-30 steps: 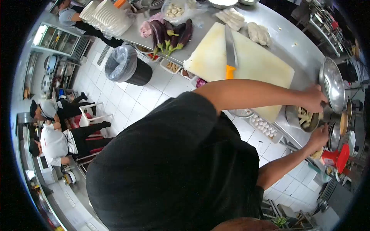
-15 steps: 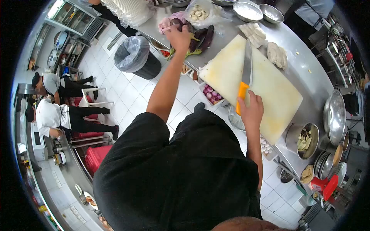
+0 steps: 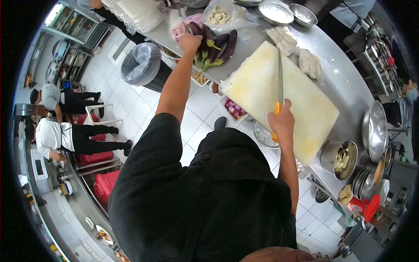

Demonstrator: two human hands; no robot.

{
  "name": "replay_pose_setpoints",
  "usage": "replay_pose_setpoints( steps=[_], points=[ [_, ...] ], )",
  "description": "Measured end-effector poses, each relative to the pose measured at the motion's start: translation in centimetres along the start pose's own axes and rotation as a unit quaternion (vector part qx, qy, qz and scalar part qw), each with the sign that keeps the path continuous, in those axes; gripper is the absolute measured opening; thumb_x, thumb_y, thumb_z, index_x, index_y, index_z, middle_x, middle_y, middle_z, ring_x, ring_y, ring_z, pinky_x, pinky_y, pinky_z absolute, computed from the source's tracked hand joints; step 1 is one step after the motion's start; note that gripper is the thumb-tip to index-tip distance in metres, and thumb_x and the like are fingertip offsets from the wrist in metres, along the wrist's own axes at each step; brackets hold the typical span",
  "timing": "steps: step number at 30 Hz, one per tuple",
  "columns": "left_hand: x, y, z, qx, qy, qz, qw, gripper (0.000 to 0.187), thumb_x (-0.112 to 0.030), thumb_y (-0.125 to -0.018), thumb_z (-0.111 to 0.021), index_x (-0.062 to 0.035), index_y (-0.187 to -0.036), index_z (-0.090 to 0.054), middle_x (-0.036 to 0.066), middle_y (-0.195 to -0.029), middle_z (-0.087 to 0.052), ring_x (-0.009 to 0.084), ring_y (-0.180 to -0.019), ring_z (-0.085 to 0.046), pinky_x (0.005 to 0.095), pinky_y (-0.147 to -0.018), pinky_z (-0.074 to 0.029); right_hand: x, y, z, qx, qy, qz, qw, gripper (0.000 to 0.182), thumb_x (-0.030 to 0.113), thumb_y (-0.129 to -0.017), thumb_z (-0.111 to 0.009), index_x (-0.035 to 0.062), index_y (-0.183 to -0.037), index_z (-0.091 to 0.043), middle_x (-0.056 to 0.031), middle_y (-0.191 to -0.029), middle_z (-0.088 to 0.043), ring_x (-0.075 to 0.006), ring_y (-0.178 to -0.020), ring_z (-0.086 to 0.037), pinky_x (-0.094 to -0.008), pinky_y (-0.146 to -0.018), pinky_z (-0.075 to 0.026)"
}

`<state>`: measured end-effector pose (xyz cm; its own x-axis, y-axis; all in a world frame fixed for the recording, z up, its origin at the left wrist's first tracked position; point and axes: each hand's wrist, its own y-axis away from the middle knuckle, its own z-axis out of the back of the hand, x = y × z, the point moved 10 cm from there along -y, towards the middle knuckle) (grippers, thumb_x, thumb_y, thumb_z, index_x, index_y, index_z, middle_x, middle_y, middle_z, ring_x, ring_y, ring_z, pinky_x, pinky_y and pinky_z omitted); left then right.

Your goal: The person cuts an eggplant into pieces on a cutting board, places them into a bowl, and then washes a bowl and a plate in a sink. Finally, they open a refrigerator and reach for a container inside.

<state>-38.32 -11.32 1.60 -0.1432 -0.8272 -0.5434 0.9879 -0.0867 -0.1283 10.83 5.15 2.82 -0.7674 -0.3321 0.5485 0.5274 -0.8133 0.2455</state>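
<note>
My right hand (image 3: 283, 122) is wrapped round the yellow handle of a kitchen knife (image 3: 280, 78). The knife's long blade lies over the white cutting board (image 3: 314, 105), turned nearly edge-on and pointing away from me. At the table's left, my left hand (image 3: 190, 43) is closed at the near end of a dark purple eggplant (image 3: 194, 29); most of its fingertips are hidden. Several more eggplants (image 3: 222, 46) with green stems lie just right of that hand. A pink cloth or bag (image 3: 178, 31) sits beside it.
Behind the board are a bag of peeled garlic (image 3: 219, 16), wrapped white bundles (image 3: 310, 64) and metal bowls (image 3: 276, 13). A pot with cut pieces (image 3: 340, 160) stands at the right. Below the table edge are red onions (image 3: 235, 108) and a lined bin (image 3: 142, 64). Two people (image 3: 54, 135) stand at left.
My left hand has drawn back slightly and its fingers have curled in at the eggplant. My right hand has closed more fully round the knife handle, and the blade has turned from flat to edge-on.
</note>
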Motion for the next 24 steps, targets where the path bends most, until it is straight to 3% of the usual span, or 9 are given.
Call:
replay_pose_setpoints(
  steps=[3,7,8,10,12,16,18,20,24],
  points=[
    [0.2,-0.1,1.3,-0.065,0.02,0.005,0.998,0.059,-0.043,-0.06,-0.083,0.004,-0.095,-0.072,0.025,-0.099,-0.071,0.0378,-0.096,-0.069,0.0426,-0.088,-0.055,-2.4,-0.2,1.0,0.002,-0.058,-0.026,0.998,0.06,0.014,-0.078,-0.057,0.0027,-0.135,-0.044,-0.0306,-0.099,-0.064,-0.0483,-0.102,-0.061,-0.0515,-0.092,-0.046],
    [1.0,-0.4,2.0,0.011,0.165,0.041,0.985,0.062,-0.043,-0.058,-0.082,0.0065,-0.094,-0.072,0.025,-0.097,-0.072,0.0358,-0.091,-0.071,0.0409,-0.085,-0.054,-6.3,0.6,1.1,0.024,-0.185,-0.044,0.981,0.032,0.017,-0.086,-0.058,0.0024,-0.115,-0.056,-0.0177,-0.078,-0.063,-0.0327,-0.072,-0.064,-0.043,-0.067,-0.05],
    [1.8,-1.9,2.3,-0.065,0.175,0.021,0.982,0.052,-0.034,-0.063,-0.081,0.0074,-0.092,-0.072,0.019,-0.092,-0.073,0.0308,-0.078,-0.071,0.0391,-0.075,-0.055,-6.5,1.9,1.9,0.043,-0.227,-0.066,0.971,0.027,0.018,-0.089,-0.059,0.0025,-0.11,-0.057,-0.0136,-0.074,-0.061,-0.0272,-0.064,-0.062,-0.0394,-0.059,-0.049],
    [-0.6,-0.6,3.2,0.047,0.396,0.033,0.917,0.036,-0.021,-0.071,-0.078,0.0075,-0.092,-0.072,0.012,-0.09,-0.072,0.0202,-0.071,-0.067,0.0334,-0.068,-0.053,-7.2,4.5,3.2,0.056,-0.309,-0.101,0.944,0.02,0.021,-0.092,-0.059,0.0032,-0.102,-0.057,-0.0068,-0.067,-0.056,-0.0177,-0.052,-0.055,-0.0327,-0.048,-0.044],
    [-5.5,2.1,4.8,0.148,0.483,-0.032,0.863,0.026,-0.009,-0.078,-0.072,0.007,-0.099,-0.071,0.007,-0.089,-0.071,0.0122,-0.073,-0.063,0.0272,-0.067,-0.05,-9.1,7.3,4.2,0.035,-0.392,-0.132,0.91,0.018,0.022,-0.094,-0.06,0.0044,-0.096,-0.056,-0.0013,-0.063,-0.05,-0.01,-0.045,-0.046,-0.0266,-0.041,-0.037],
    [-18.1,17.0,6.1,0.318,0.365,-0.26,0.835,0.036,-0.005,-0.08,-0.071,0.0049,-0.114,-0.068,0.007,-0.099,-0.071,0.0115,-0.082,-0.064,0.0245,-0.078,-0.051,-14.6,12.3,6.1,-0.029,-0.471,-0.192,0.86,0.014,0.02,-0.092,-0.056,0.0056,-0.094,-0.056,-0.0023,-0.062,-0.05,-0.0122,-0.046,-0.048,-0.0282,-0.042,-0.039],
    [-21.9,27.1,3.5,0.393,0.281,-0.426,0.765,0.041,-0.006,-0.078,-0.072,0.0032,-0.117,-0.066,0.007,-0.103,-0.068,0.0152,-0.087,-0.064,0.0273,-0.082,-0.052,-17.1,14.1,6.7,-0.056,-0.497,-0.205,0.841,0.013,0.019,-0.092,-0.054,0.0058,-0.093,-0.056,-0.0027,-0.062,-0.05,-0.0127,-0.046,-0.049,-0.0285,-0.042,-0.039],
    [-24.8,37.6,2.1,0.467,0.232,-0.525,0.672,0.047,-0.007,-0.073,-0.073,-0.0016,-0.119,-0.066,0.009,-0.105,-0.066,0.0201,-0.092,-0.064,0.0313,-0.084,-0.052,-18.7,14.9,7.2,-0.085,-0.501,-0.228,0.83,0.015,0.02,-0.093,-0.055,0.0058,-0.091,-0.055,-0.0029,-0.062,-0.05,-0.0128,-0.046,-0.05,-0.0287,-0.041,-0.039],
    [-25.5,48.6,-3.6,0.496,0.156,-0.638,0.568,0.048,-0.01,-0.07,-0.071,-0.0056,-0.117,-0.067,0.012,-0.103,-0.063,0.0299,-0.098,-0.06,0.0377,-0.089,-0.05,-21.9,15.2,6.2,-0.108,-0.508,-0.248,0.817,0.021,0.025,-0.095,-0.059,0.0046,-0.092,-0.054,-0.0033,-0.062,-0.05,-0.0131,-0.045,-0.05,-0.029,-0.04,-0.039]
  ],
)
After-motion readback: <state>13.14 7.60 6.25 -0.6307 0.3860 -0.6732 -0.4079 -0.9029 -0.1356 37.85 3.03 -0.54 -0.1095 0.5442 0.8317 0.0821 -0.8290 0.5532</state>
